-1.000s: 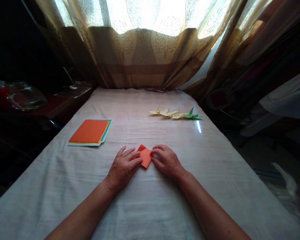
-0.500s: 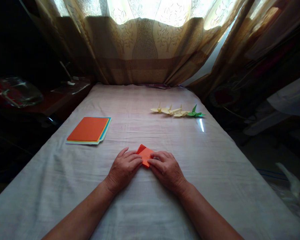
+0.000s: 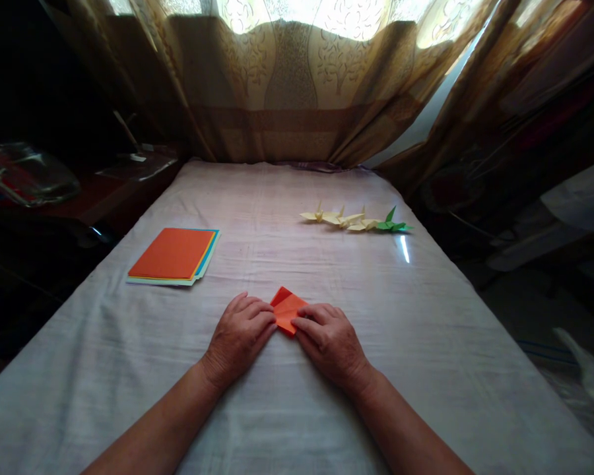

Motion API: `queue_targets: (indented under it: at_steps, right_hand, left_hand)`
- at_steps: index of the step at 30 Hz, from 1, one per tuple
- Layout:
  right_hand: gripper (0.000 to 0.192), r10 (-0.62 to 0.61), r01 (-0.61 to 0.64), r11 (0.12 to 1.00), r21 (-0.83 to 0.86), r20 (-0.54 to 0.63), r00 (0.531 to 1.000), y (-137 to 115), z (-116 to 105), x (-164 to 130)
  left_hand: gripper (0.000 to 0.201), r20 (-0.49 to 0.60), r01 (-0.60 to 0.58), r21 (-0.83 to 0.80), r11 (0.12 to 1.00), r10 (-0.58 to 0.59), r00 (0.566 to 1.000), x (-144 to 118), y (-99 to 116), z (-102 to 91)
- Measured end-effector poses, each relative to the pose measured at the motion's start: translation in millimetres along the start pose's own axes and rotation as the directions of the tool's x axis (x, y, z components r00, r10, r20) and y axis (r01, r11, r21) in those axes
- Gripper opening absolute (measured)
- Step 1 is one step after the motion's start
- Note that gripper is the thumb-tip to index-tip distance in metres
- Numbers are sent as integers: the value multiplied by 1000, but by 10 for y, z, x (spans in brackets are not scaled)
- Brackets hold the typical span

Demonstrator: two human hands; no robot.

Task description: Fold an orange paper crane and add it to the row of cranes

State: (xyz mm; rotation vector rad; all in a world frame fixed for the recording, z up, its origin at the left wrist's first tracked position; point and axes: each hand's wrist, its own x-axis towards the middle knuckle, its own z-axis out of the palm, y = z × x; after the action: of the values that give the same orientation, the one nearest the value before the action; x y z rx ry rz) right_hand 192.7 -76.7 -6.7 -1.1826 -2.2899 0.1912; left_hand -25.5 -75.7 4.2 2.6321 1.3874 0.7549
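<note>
A small folded sheet of orange origami paper lies on the cloth between my hands, with a darker raised flap at its far corner. My left hand has its fingers together on the paper's left edge. On the right edge, the thumb and fingers of my right hand pinch the paper. Fingertips cover parts of both side edges.
A stack of square coloured paper, orange on top, lies to the left. Several cream paper cranes and a green one stand in a row at the back right. Beyond the cloth-covered surface hangs a curtain.
My left fingertips have slid slightly left, so more of the orange paper shows. My right hand keeps its hold. The view has shifted a little.
</note>
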Motion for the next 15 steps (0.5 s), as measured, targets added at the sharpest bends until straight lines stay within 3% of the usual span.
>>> queue_targets:
  at_steps: [15]
  right_hand:
    - [14,296,-296,955,27,6,955,-86,84,108]
  left_hand:
    - [12,-29,176,-99,979,-180,983,16,-117,55]
